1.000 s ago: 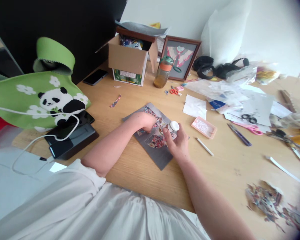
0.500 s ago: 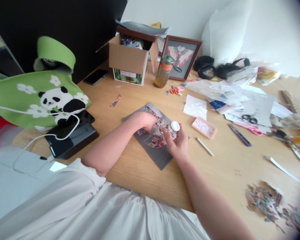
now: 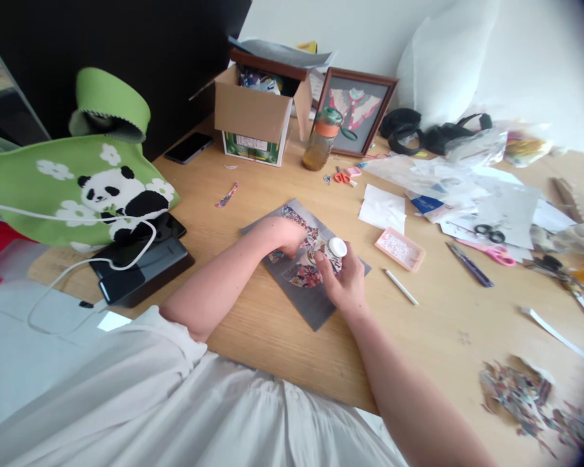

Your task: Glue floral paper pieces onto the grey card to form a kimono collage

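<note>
Head view, centre of frame. We note the right hand (image 3: 348, 285) wrapped around a white-capped bottle (image 3: 337, 247), fingers closed on its body, cap end up and tilted away from the wearer. The bottle's lower end is hidden by the fingers and by the work beneath it, so we cannot tell whether it touches. The left hand (image 3: 285, 233) lies knuckles-up on the grey card (image 3: 311, 311) just left of the bottle, fingers curled under. We cannot tell whether it pinches a piece or only presses down.

The grey card lies flat on the wooden table (image 3: 253, 331), at the centre of the frame. Patterned paper pieces (image 3: 302, 275) cover its middle and upper part in curved shapes. The lower corner and the edges are bare grey.

Our judgement of progress: several pieces already sit on the card, so the laying-up is well under way. The shape looks unfinished where the hands meet. How much is left we cannot say.

Nearby, right of the card: a pink tray (image 3: 399, 248) and a white stick (image 3: 401, 287). At the lower right lies a heap of paper scraps (image 3: 520, 389).
</note>
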A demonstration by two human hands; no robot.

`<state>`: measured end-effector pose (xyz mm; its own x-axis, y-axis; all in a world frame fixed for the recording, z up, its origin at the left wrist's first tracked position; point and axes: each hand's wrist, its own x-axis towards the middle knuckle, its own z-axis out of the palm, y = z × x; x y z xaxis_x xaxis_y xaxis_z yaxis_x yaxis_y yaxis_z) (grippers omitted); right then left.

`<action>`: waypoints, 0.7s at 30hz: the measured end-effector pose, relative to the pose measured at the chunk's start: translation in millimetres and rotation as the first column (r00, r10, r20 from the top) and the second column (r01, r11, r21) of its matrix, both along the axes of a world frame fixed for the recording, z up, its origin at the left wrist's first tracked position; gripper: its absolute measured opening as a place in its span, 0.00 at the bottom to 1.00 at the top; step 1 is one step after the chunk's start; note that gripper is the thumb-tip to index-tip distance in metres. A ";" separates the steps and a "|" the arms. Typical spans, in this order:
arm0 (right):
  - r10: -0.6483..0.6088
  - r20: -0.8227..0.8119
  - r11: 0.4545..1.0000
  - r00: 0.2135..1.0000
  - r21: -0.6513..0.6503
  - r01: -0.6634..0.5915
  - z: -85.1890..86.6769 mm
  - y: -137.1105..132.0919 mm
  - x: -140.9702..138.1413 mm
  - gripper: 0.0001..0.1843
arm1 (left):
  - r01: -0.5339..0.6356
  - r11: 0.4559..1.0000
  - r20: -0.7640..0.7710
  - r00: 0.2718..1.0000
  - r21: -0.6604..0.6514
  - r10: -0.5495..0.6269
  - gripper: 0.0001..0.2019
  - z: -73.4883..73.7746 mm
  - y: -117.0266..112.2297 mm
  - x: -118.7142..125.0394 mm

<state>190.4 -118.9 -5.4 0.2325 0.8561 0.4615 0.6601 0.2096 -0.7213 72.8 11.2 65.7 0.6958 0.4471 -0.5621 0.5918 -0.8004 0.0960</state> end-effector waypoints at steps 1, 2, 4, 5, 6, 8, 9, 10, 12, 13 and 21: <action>0.011 -0.017 1.000 1.000 -0.003 -0.011 0.2 -0.7 -0.5 0.16 | 0.003 1.000 0.000 1.000 -0.003 -0.003 0.13 -0.2 0.0 0.1; 0.028 -0.034 1.000 0.999 -0.004 -0.028 0.4 -1.4 -1.2 0.16 | 0.006 1.000 0.003 1.000 -0.009 -0.006 0.13 -0.5 0.1 0.2; 0.074 -0.051 0.997 0.996 -0.007 -0.074 1.0 -2.9 -2.7 0.15 | 0.012 1.000 0.013 1.000 -0.028 -0.012 0.13 -1.6 0.6 0.5; 0.097 -0.046 0.995 0.994 -0.016 -0.098 1.3 -3.5 -3.4 0.16 | 0.016 0.999 0.020 1.000 -0.038 -0.015 0.12 -2.4 1.0 0.7; 0.117 -0.035 0.993 0.993 -0.029 -0.118 1.4 -4.0 -4.1 0.16 | 0.019 0.999 0.026 1.000 -0.047 -0.018 0.12 -3.3 1.5 0.9; 0.139 -0.019 0.989 0.990 -0.057 -0.140 1.4 -4.3 -4.7 0.16 | 0.025 0.998 0.031 0.999 -0.056 -0.023 0.11 -4.9 2.4 1.2; 0.140 -0.018 0.988 0.990 -0.063 -0.141 1.3 -4.3 -4.6 0.16 | 0.027 0.998 0.029 0.999 -0.055 -0.026 0.11 -5.4 2.7 1.2; 0.138 -0.023 0.988 0.990 -0.061 -0.140 1.1 -4.1 -4.3 0.16 | 0.028 0.998 0.027 0.999 -0.051 -0.027 0.11 -5.5 2.9 1.1; 0.132 -0.030 0.990 0.991 -0.044 -0.133 0.6 -3.6 -3.2 0.16 | 0.031 0.999 0.024 0.999 -0.039 -0.030 0.11 -4.9 2.7 0.8; 0.132 -0.027 0.991 0.991 -0.036 -0.133 0.4 -3.3 -2.6 0.16 | 0.032 0.999 0.021 0.999 -0.033 -0.031 0.11 -4.2 2.4 0.6; 0.136 -0.014 0.990 0.991 -0.038 -0.137 -0.4 -3.9 -1.0 0.15 | 0.010 1.000 0.002 1.000 -0.007 -0.010 0.12 -3.2 1.6 0.6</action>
